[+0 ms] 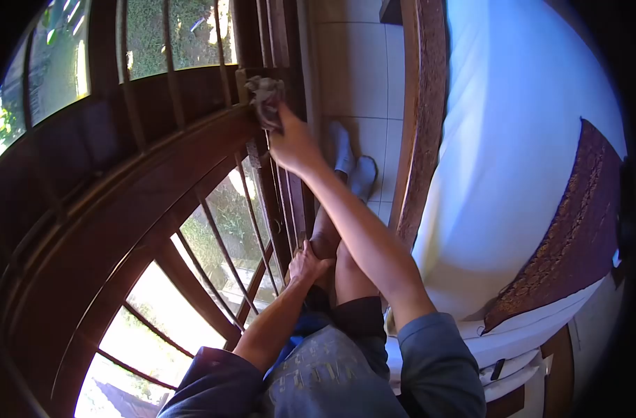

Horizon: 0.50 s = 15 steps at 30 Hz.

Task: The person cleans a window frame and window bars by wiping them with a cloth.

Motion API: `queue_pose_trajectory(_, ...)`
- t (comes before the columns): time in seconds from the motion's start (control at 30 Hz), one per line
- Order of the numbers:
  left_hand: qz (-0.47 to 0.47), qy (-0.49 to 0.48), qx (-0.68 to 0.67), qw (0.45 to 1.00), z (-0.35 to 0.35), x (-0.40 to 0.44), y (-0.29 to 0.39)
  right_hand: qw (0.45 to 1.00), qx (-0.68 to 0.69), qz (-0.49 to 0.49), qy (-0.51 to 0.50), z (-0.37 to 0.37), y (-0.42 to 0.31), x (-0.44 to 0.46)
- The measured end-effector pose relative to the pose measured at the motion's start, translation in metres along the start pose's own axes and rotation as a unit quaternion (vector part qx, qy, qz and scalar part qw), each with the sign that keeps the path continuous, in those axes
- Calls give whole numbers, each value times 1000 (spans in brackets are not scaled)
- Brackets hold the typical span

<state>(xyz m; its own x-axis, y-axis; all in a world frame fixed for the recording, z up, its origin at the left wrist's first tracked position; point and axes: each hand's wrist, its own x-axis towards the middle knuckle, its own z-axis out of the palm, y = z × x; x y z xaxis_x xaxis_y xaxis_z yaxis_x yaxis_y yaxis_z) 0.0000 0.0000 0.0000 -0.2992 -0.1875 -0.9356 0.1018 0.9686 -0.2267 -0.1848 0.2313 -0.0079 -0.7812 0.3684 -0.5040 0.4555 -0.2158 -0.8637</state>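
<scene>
My right hand (290, 143) is closed on a crumpled grey cloth (265, 97), which it presses against the dark wooden window frame (192, 139) where a rail meets an upright post. Lower down, my left hand (307, 265) rests by my knee, close to the thin metal bars. Its fingers are partly spread, with the thumb apart, and nothing shows in them.
Metal bars (224, 244) cross the windows on the left, with greenery beyond. A bed with a white sheet (513, 139), a wooden side board (424, 104) and a purple patterned runner (569, 230) lies right. My feet are on the tiled floor (353, 70).
</scene>
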Motion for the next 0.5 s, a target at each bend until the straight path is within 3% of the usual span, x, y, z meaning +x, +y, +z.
queue_pose_trajectory(0.07,8,12,-15,1000,7,14,2,999,15,-46,-1,-23,20,12)
queue_pose_trajectory(0.13,16,9,-26,999,2,-13,-9,963,193,128,-134,-68,-28,-12)
queue_pose_trajectory(0.33,51,14,-24,998,3,-10,1,975,159,124,-94,-220,-79,-71)
queue_pose_trajectory(0.37,54,11,-24,998,0,-11,3,982,140,120,-27,-243,-105,-85)
queue_pose_trajectory(0.47,62,9,-25,998,-9,-17,6,960,262,92,27,-347,-78,-97)
queue_pose_trajectory(0.5,62,8,-32,998,-12,-20,8,942,329,73,1,-377,-73,-97)
